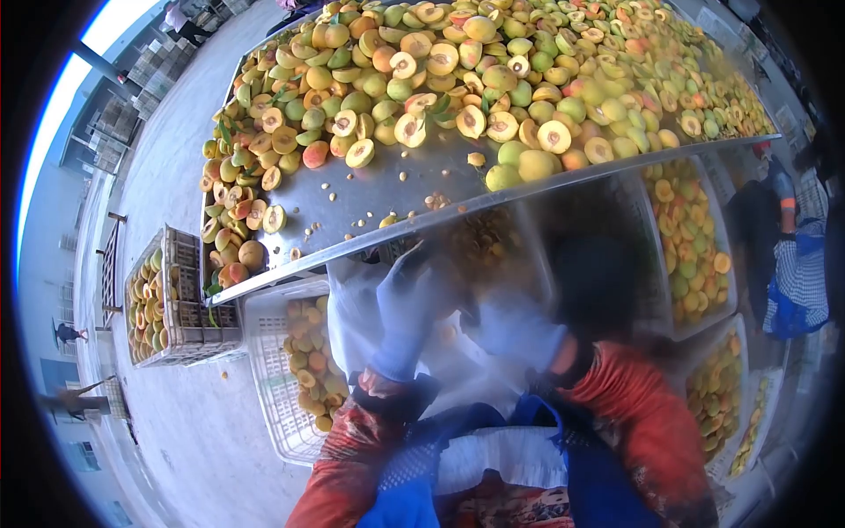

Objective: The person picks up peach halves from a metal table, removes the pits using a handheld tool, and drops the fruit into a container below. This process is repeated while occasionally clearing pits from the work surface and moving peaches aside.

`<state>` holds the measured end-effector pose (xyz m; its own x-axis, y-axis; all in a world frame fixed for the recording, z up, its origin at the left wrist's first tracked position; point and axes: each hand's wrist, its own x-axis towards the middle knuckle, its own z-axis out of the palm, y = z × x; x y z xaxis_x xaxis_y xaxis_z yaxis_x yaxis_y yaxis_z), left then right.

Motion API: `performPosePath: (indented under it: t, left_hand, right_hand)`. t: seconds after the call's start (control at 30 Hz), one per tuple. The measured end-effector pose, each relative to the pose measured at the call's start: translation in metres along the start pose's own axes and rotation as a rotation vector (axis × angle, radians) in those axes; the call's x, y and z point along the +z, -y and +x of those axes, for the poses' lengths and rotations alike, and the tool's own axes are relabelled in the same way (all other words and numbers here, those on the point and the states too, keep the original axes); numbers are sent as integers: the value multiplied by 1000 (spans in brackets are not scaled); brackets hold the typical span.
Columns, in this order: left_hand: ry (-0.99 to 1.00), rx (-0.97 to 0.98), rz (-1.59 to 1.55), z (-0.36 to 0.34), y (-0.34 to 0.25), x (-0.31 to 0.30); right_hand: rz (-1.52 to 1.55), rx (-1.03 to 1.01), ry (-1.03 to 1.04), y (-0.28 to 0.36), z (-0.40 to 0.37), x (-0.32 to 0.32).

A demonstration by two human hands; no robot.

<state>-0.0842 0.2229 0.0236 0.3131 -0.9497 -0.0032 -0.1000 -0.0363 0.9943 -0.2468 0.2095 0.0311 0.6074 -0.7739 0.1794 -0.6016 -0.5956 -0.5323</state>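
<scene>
My left hand [405, 312], in a pale glove, is raised just below the metal table's front edge, smeared by motion. My right hand [519, 330], gloved alike, is close by on its right and also blurred; its fingers point left toward the other hand. What either hand holds, if anything, cannot be made out. Beyond them, halved and whole yellow-green fruit [554, 136] lies heaped on the metal table [352, 194], with loose pits scattered near its front edge. A whitish cloth or bag [348, 321] shows beside my left hand.
A white crate [264, 352] of fruit stands at the lower left, and another crate [198, 308] beyond it. More fruit-filled crates [682, 326] are at the right. A person [797, 264] in blue and checked clothing is at the far right. Another person [180, 19] is at the upper left.
</scene>
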Motion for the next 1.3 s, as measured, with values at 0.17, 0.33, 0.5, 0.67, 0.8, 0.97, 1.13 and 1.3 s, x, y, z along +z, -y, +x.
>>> performPosePath:
  t: [0.17,0.33,0.5,0.67,0.8,0.97,1.13,1.3]
  left_hand:
    - [107,100,111,0,-6,6]
    - [-5,385,403,12,-1,6]
    - [-17,164,493,11,-31,1]
    - [-336,181,363,-1,-7,-16]
    - [-312,114,313,-12,-12,-59]
    - [-400,123,323,-10,-4,-64]
    - [-495,290,253,-13,6,-67]
    - [-221,233,-98,-5,4,-74]
  right_hand:
    - [-8,27,218,-4,-6,-3]
    - [946,462,532,-3,5,0]
    - [704,-41,555,-3,19,-11]
    - [873,294,561,26,26,5]
    - [818,293,564,36,33,22]
    - [830,346,581,41,37,35]
    - [967,436,603,38,40,46]
    - [1277,586,618,31,38,44]
